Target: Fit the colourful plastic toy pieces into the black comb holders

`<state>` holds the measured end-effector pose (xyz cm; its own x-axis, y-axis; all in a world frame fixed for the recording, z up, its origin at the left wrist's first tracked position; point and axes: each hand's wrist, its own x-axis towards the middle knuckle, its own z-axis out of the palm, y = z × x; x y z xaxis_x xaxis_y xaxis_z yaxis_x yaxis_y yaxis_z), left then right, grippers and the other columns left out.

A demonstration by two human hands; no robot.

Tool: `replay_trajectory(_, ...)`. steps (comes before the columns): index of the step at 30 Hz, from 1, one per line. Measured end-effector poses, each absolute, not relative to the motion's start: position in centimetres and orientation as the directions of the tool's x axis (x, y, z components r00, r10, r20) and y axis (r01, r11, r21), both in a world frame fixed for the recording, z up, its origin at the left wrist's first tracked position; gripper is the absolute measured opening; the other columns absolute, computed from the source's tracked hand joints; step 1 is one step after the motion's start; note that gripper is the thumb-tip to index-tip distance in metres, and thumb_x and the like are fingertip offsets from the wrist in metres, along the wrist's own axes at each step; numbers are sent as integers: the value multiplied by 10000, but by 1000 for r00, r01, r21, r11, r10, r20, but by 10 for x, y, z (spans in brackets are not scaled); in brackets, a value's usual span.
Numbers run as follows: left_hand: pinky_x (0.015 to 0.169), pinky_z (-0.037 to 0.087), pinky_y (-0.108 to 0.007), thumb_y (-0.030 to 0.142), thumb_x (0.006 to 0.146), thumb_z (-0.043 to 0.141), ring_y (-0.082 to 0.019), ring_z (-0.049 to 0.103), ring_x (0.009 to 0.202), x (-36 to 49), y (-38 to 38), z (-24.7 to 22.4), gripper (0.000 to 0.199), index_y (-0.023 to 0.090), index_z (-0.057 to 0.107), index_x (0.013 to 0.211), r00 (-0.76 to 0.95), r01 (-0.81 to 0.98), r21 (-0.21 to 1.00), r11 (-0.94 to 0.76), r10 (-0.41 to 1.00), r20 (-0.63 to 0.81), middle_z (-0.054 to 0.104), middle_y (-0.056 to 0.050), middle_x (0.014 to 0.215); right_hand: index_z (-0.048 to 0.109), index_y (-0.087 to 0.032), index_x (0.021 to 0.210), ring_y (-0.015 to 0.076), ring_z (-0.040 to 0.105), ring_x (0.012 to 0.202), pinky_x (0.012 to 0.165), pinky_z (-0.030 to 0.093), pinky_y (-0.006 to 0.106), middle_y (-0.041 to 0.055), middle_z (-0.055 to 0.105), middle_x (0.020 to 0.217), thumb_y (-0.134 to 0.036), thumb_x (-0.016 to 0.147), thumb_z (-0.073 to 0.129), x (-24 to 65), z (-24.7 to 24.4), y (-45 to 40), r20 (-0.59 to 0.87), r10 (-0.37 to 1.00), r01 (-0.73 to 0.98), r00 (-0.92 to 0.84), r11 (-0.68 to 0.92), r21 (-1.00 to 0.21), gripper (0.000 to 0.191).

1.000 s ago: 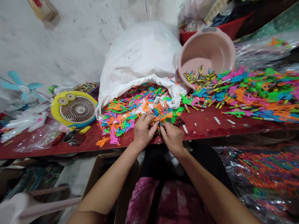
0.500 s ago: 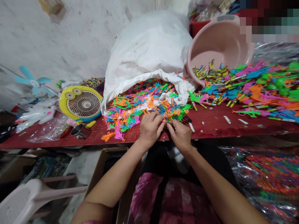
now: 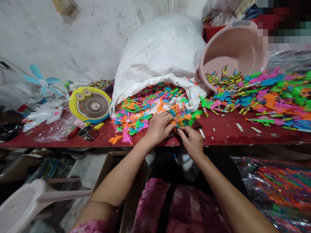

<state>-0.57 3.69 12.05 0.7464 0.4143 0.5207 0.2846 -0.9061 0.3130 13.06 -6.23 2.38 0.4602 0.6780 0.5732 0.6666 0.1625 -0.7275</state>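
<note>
**Q:** What is held, and how?

**A:** The left hand [image 3: 157, 128] is curled nearly closed, and the right hand [image 3: 191, 142] is brought in against it. Their fingertips [image 3: 181, 128] are pinched tight on a small plastic part [image 3: 174, 127], with almost no gap left. The part is largely hidden by the fingers. Whether one part or a linked few are gripped cannot be told.

**Q:** Where is the work placed?

**A:** The hands are held just over the front edge of a red-painted table [image 3: 225, 137]. A heap of flat, multicoloured plastic toy parts [image 3: 131, 118] is spread just beyond the left hand, spilling from the mouth of a white woven sack [image 3: 160, 51]. A black plastic mesh piece [image 3: 196, 125] is lying just beyond the right hand.

**Q:** What else is noted nearby?

**A:** A pink plastic basin [image 3: 233, 45] is tipped against the sack, with yellow-banded sticks [image 3: 220, 79] lying at its rim. A yellow cartoon-faced fan [image 3: 89, 105] and a steel cup [image 3: 87, 132] are placed at the left. An open cardboard box [image 3: 109, 165] is seen below the left forearm, and clear plastic sheeting [image 3: 279, 184] holding orange and green parts is seen at lower right.
</note>
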Motion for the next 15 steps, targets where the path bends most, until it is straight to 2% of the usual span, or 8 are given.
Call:
replay_trajectory(4, 702, 448, -267, 255, 886, 671, -171, 615, 823, -5, 38, 121, 62, 196, 660, 897, 752, 258, 335, -906, 406, 520, 660, -22, 868, 678, -206, 857, 165, 641, 717, 671, 465, 275, 29, 708, 801, -364, 937, 542, 133, 16, -68, 528, 678, 617, 511, 139, -775, 224)
replay_trajectory(9, 707, 450, -285, 278, 894, 662, -190, 612, 830, -3, 35, 117, 80, 208, 673, 932, 747, 311, 265, -913, 407, 526, 654, -30, 874, 667, -208, 835, 166, 636, 706, 660, 467, 278, 27, 696, 783, -361, 934, 538, 135, 10, -73, 508, 699, 609, 503, 129, -782, 224)
replay_trajectory(15, 745, 482, -292, 253, 898, 654, -183, 627, 858, -5, 31, 105, 49, 211, 662, 923, 689, 289, 335, -897, 438, 577, 668, -26, 884, 681, -215, 896, 173, 659, 752, 704, 491, 289, 32, 716, 848, -327, 925, 539, 129, 9, -72, 522, 717, 614, 462, 165, -772, 184)
